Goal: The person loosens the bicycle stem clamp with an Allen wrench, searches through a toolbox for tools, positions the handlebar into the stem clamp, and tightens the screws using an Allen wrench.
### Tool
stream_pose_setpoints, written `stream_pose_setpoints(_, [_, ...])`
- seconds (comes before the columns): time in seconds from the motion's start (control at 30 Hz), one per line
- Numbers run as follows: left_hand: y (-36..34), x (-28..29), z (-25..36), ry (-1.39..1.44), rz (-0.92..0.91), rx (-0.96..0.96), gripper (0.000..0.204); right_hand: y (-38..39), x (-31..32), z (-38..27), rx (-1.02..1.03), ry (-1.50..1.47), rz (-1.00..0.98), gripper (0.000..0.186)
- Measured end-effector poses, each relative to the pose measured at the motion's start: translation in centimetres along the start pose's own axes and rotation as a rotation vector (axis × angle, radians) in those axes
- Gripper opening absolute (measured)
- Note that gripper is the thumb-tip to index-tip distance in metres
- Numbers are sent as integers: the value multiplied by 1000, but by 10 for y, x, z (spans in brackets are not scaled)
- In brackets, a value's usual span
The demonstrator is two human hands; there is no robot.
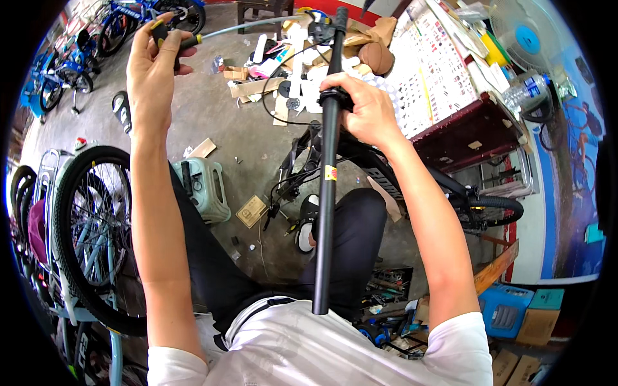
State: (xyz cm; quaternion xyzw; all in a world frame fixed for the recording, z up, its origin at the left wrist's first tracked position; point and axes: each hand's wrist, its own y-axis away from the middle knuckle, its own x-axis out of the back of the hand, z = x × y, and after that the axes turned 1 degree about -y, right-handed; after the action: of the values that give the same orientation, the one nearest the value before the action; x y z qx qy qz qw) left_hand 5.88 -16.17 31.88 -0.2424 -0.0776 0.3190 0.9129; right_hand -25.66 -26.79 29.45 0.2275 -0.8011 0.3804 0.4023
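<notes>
A long black handlebar runs from near my waist up to the far end, with a small yellow-and-red sticker on it. My right hand is closed round it near the black clamp at its middle. Raised at the upper left, my left hand grips a black-and-yellow handled tool. A long pale shaft stretches from that handle toward the black lever assembly at the bar's far end. Below the bar stands a black bicycle frame, with cables looping off it.
Cardboard and packaging scraps litter the floor ahead. A dark-red cabinet stands right, a bicycle wheel left. A pale green plastic container sits beside my left leg. Loose tools and a blue crate lie lower right.
</notes>
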Motion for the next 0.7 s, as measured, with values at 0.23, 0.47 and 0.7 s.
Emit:
stream_pose_setpoints(0.23, [54,-10,-25,147,120,17,36,0,1,4,4,-35,-17,37])
stream_pose_setpoints(0.47, [66,-33,-56,287,73,154,34,1,0,5,15,-75,-54,34])
stream_pose_setpoints(0.7, [62,-20,-54,276,149,97,29,6,-2,22,60,-15,-35,46])
